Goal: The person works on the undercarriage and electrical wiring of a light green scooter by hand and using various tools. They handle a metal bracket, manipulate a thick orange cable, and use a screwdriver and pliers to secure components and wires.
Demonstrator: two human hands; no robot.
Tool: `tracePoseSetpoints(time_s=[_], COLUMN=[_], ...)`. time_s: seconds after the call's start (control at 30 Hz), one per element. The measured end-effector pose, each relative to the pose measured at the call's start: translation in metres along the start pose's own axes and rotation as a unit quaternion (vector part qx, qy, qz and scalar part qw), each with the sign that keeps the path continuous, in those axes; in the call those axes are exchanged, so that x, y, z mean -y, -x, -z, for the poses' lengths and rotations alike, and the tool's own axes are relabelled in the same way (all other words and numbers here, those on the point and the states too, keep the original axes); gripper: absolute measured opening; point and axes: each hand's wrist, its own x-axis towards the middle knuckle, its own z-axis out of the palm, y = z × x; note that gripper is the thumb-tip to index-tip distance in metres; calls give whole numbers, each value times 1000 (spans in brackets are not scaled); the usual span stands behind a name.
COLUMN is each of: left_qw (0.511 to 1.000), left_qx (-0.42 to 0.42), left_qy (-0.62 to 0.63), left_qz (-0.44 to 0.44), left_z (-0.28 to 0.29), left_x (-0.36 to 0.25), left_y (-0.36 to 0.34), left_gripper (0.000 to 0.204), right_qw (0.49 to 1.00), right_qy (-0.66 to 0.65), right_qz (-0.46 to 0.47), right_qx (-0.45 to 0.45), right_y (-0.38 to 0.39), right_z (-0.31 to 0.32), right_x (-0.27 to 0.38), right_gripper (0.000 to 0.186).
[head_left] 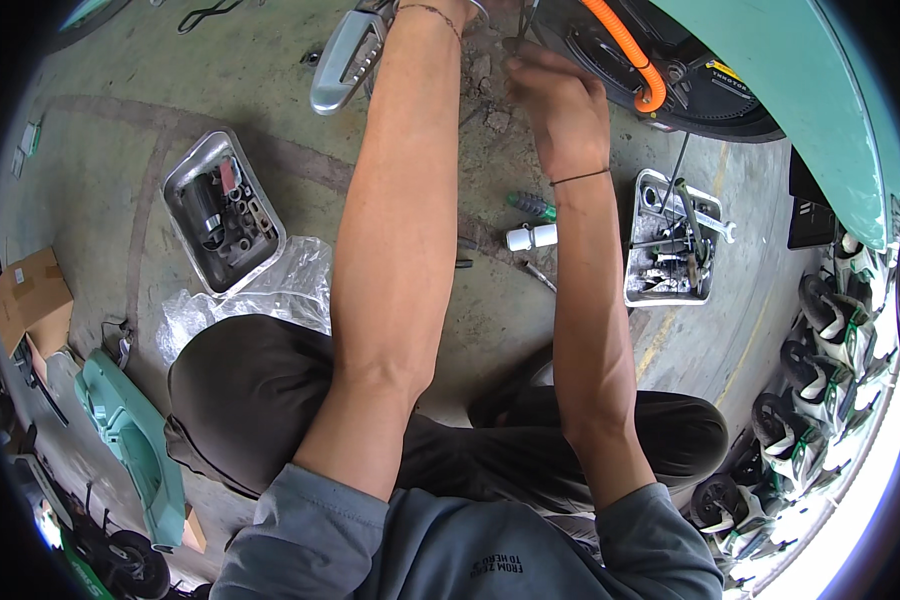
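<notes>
My left hand [453, 10] is cut off by the top edge, so only its wrist end shows and its fingers are out of sight. Beside it is a silver-grey slotted vehicle part [348, 65]. My right hand [562, 112] reaches up to the left side of a black wheel [580, 45]. Its fingers are curled and pressed together, slightly blurred, close to a thin dark rod [527, 20]; what they grip I cannot make out. An orange corrugated conduit [625, 45] curves over the wheel, and a teal body panel [800, 70] rises at the upper right.
A metal tray of sockets and a dark cylinder [204, 206] lies left, by clear plastic wrap [290, 290]. Another tray with wrenches [705, 215] sits right. Between my arms are a green-handled tool [532, 206] and a white cylinder [532, 237]. A teal panel [135, 440] lies lower left.
</notes>
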Motion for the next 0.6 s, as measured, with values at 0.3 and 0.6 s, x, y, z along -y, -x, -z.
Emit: tracePoseSetpoints(time_s=[0.3,0.6], left_qw=[1000,999], left_qx=[1,5], left_qy=[0,18], left_qz=[10,26], left_z=[2,-2], left_x=[-1,-10], left_y=[1,0], left_gripper=[67,67], right_qw=[993,981], right_qy=[-106,61], right_qz=[-19,164], right_qx=[-50,-86], right_y=[17,-11], right_z=[-1,-10], right_x=[8,8], right_gripper=[31,14])
